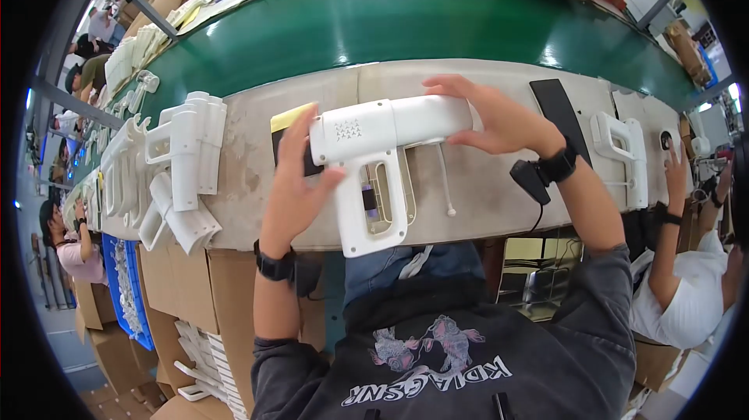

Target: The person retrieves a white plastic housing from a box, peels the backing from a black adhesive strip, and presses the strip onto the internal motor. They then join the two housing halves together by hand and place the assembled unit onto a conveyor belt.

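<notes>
A white gun-shaped plastic housing (390,127) with a loop handle and small vent holes lies across the work table before me. My left hand (292,186) grips its left end, thumb near the top of the handle. Around the right end of the barrel curl the thumb and fingers of my right hand (495,117). Through and beside the handle shows a cream inner shell (409,186) with a dark and purple part (370,200) inside. A thin white cord (445,178) hangs below the barrel. Behind my left fingers sits a black and yellow piece (290,119), partly hidden.
Stacked white housing shells (191,147) stand on the table (250,178) at the left. To the right lie a black flat strip (560,119) and another white housing (624,154), near a co-worker's hand (676,166). A green conveyor belt (437,18) runs behind the table.
</notes>
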`<state>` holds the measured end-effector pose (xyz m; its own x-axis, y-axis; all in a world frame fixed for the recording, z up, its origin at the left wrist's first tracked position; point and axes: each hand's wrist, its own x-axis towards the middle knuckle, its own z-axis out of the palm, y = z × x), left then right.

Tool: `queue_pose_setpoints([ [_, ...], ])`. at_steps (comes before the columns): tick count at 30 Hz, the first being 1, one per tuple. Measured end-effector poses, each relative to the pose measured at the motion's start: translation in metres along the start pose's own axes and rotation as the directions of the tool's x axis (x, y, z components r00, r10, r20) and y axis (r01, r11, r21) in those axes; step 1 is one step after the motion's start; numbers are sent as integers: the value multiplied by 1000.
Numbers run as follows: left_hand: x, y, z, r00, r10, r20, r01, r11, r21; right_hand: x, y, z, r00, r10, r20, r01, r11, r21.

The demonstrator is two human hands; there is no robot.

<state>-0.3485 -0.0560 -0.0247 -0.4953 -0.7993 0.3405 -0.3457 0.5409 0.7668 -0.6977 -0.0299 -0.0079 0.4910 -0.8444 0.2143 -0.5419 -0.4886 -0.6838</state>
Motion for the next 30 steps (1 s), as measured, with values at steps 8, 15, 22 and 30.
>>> queue_pose_setpoints([
  [8, 17, -17, 27, 998, -65, -8, 65, 992, 111, 9, 21, -4, 981, 146, 126, -149, 989, 15],
  [15, 18, -25, 32, 998, -57, 8, 55, 990, 133, 3, 45, 13, 995, 21, 101, -18, 999, -35],
  [22, 18, -15, 33, 994, -103, 35, 102, 994, 34, 7, 38, 9, 984, 83, 159, -96, 993, 72],
  [30, 12, -22, 34, 996, -75, 39, 73, 997, 39, 6, 46, 10, 989, 20, 148, -7, 996, -88],
])
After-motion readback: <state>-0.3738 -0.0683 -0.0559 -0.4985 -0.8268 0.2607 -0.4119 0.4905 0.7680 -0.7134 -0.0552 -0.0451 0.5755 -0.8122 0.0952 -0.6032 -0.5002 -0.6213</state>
